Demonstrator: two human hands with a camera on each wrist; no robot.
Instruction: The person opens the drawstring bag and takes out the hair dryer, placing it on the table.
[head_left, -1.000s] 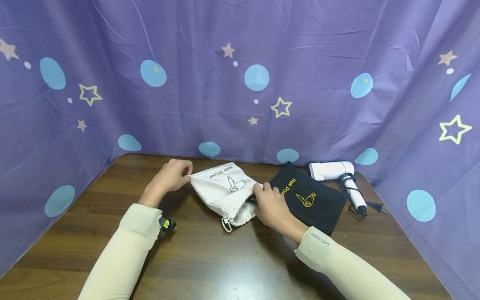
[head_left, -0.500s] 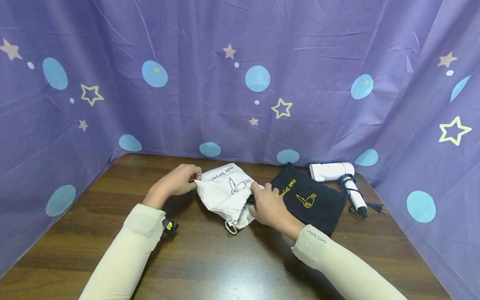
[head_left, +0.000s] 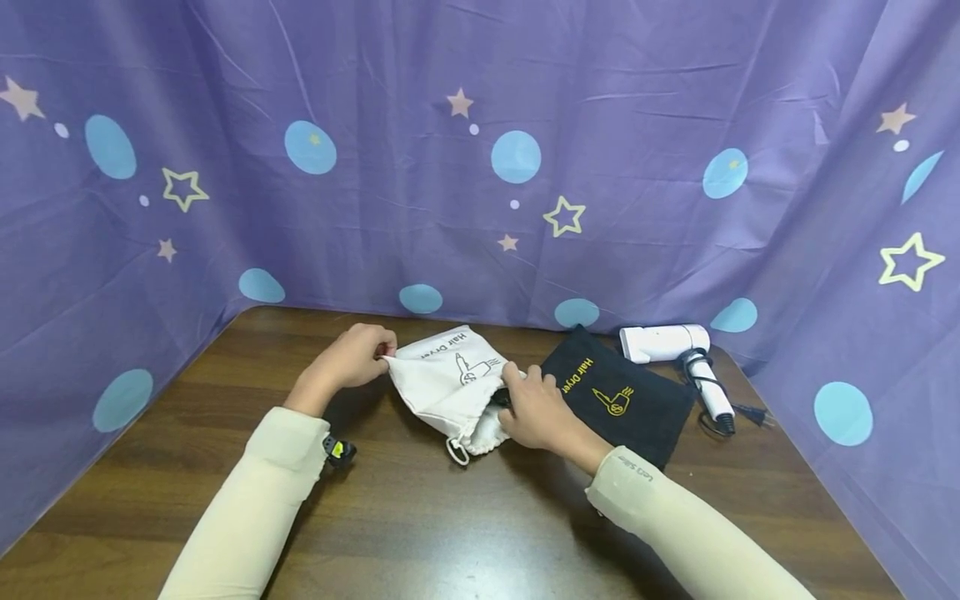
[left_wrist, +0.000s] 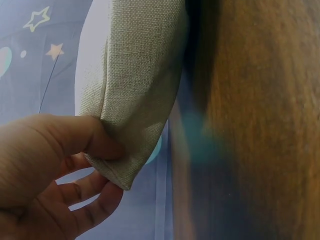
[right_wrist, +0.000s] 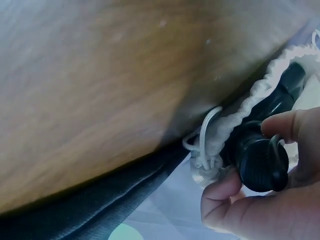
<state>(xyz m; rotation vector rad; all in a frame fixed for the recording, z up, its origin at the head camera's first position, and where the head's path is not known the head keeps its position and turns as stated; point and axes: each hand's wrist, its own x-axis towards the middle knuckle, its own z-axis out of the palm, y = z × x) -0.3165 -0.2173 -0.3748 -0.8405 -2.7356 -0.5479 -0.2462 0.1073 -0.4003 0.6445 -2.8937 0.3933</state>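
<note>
A white drawstring bag (head_left: 442,379) printed "Hair Dryer" lies on the table, its gathered mouth toward the right hand. My left hand (head_left: 352,354) pinches the bag's closed bottom corner, which the left wrist view shows between thumb and fingers (left_wrist: 102,195). At the mouth, my right hand (head_left: 540,408) grips the end of a black hair dryer (right_wrist: 262,162), thumb and fingers around it. Most of that dryer is hidden inside the bag. A white cord loop (head_left: 457,450) hangs from the drawstring.
A black bag (head_left: 630,400) with yellow "Hair Dryer" print lies flat, just right of the right hand. Behind it rests a white hair dryer (head_left: 660,342) with its cord wrapped round the handle. A purple curtain (head_left: 420,208) borders the wooden table (head_left: 420,533).
The left hand has shifted right with the bag's corner, then slightly back left. The right hand has stayed at the mouth, moving a little left overall.
</note>
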